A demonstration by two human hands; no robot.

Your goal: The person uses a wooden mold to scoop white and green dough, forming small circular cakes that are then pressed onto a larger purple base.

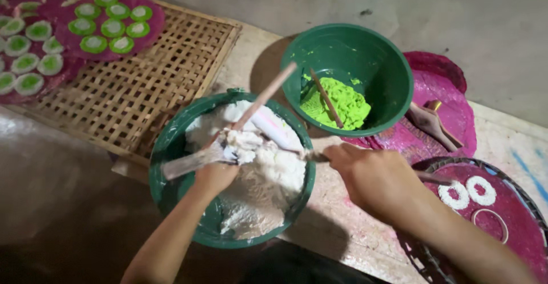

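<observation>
My left hand (214,172) hangs over a green bowl (171,147) filled with white dough (268,175). It is closed on a flat paste-smeared spatula (185,164) that points left, and a lump of white dough sits at the fingers. A wooden stick (268,93) rises from the hand toward the upper right. My right hand (371,175) is at the bowl's right rim, gripping a thin tool (314,156) whose tip reaches into the white dough.
A second green bowl (388,73) behind holds bright green paste (342,101) and a stick. A woven bamboo tray (142,90) at left carries magenta mats with green-and-white rings (108,27). At right, a magenta disc (502,215) bears white rings.
</observation>
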